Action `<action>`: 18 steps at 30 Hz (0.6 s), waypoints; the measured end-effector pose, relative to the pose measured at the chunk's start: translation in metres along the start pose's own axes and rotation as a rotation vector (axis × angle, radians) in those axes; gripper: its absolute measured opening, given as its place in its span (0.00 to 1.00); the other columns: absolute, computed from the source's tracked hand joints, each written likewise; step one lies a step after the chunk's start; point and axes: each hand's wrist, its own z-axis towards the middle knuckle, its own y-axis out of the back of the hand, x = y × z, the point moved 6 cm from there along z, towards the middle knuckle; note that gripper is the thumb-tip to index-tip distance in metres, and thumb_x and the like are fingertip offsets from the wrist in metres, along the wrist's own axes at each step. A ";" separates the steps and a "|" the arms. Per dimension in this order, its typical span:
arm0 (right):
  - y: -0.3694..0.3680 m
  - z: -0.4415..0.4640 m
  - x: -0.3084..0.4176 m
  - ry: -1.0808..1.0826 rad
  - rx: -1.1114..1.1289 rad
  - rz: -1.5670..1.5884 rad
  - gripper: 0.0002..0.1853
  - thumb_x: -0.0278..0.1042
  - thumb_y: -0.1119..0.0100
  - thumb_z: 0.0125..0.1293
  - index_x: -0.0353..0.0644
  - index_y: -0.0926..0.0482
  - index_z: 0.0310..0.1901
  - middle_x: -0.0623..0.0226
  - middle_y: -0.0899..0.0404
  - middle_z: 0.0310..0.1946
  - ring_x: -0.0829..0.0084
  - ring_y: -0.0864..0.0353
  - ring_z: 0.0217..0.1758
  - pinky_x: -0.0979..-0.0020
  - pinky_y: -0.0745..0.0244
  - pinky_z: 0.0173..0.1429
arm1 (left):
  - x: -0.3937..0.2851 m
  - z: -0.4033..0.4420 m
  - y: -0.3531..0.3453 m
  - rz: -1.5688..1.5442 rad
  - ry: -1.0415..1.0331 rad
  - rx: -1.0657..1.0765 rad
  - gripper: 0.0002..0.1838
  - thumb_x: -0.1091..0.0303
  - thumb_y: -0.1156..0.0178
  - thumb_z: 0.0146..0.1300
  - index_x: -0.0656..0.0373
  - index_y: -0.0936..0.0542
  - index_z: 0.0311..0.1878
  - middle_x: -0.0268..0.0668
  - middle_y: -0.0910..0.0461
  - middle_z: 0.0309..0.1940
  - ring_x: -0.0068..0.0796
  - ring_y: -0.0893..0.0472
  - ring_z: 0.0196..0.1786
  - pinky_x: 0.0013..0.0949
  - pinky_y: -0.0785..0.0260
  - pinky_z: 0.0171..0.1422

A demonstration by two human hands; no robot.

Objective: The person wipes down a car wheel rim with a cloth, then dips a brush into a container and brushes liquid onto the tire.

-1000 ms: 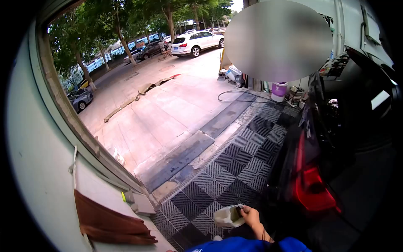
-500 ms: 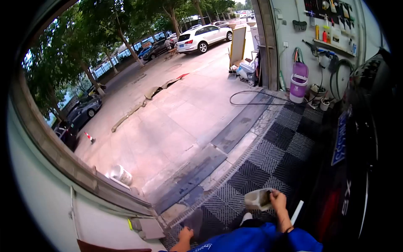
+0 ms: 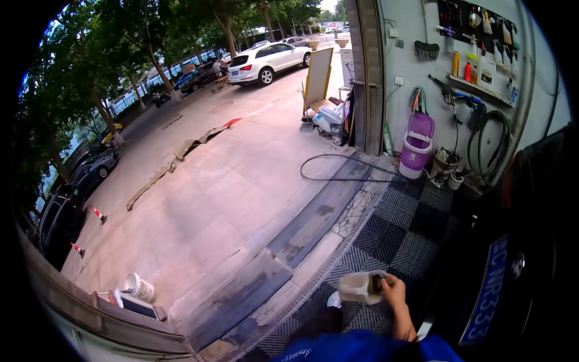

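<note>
My right hand (image 3: 394, 292) is closed on the near edge of a small off-white plastic container (image 3: 354, 287). The container's open side faces right, toward my fingers, and something dark shows inside, too shaded to name. It is held above the dark ribbed floor tiles (image 3: 365, 317), close to my white shoe (image 3: 334, 299). My left hand is out of view. On my right stands a dark car, its blue number plate (image 3: 485, 292) beside my right arm.
A black hose (image 3: 347, 155) loops across the threshold. A purple bucket (image 3: 416, 148) stands by the wall under a shelf of bottles (image 3: 481, 89). Outside are a white bucket (image 3: 142, 287), traffic cones (image 3: 99, 215) and a white car (image 3: 270, 64).
My view has turned to the right and my body has moved forward. My right hand still holds the container. My left hand, visible low down before, has left the view.
</note>
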 end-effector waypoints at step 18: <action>0.250 0.321 -0.113 -0.477 -0.655 -0.235 0.16 0.37 0.37 0.56 0.39 0.16 0.44 0.48 0.17 0.34 0.52 0.16 0.40 0.60 0.21 0.46 | -0.962 0.080 0.343 0.064 -0.951 -0.493 0.22 0.54 0.41 0.63 0.60 0.22 0.54 0.52 0.19 0.47 0.53 0.20 0.52 0.47 0.28 0.56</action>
